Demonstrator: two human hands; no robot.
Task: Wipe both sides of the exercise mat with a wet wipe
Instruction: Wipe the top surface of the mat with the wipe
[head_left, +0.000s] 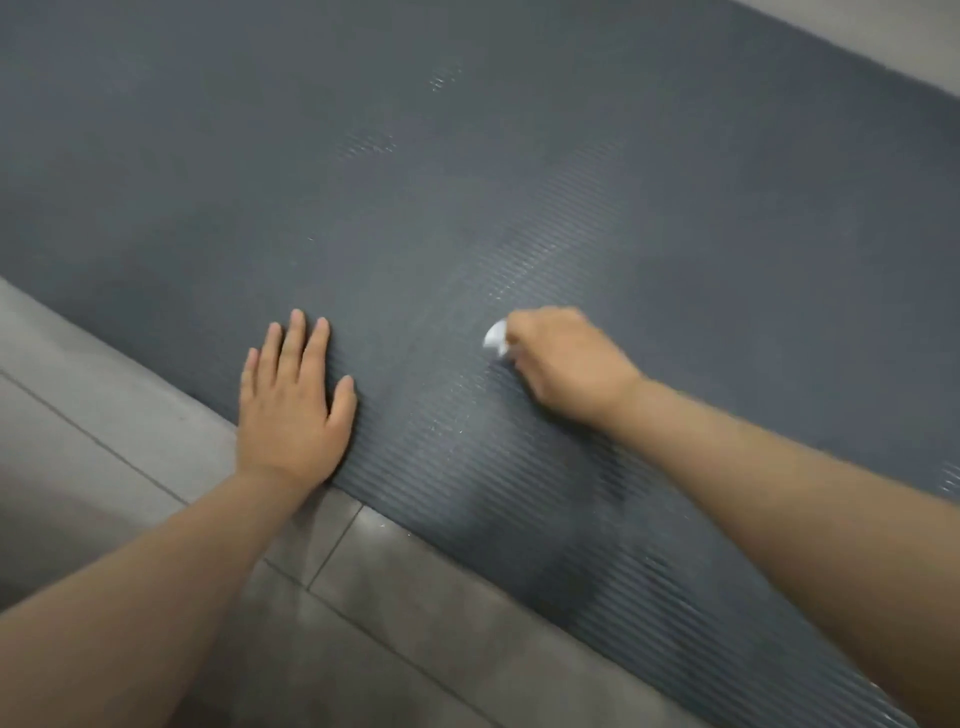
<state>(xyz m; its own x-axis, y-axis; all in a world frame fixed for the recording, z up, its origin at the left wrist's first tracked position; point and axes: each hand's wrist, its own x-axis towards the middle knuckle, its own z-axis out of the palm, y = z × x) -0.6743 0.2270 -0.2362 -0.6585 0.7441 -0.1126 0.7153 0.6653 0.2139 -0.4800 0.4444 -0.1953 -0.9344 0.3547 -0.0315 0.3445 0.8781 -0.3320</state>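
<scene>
A dark grey ribbed exercise mat (519, 182) lies flat on the floor and fills most of the head view. My left hand (293, 400) presses flat on the mat near its near edge, fingers straight. My right hand (563, 364) is curled round a bunched white wet wipe (495, 339), which pokes out past the fingers and touches the mat. Damp streaks glisten on the ribs around and beyond the wipe.
Grey floor tiles (389, 597) with grout lines run along the mat's near edge at the lower left. A strip of pale floor (883, 36) shows past the mat's far edge at the top right.
</scene>
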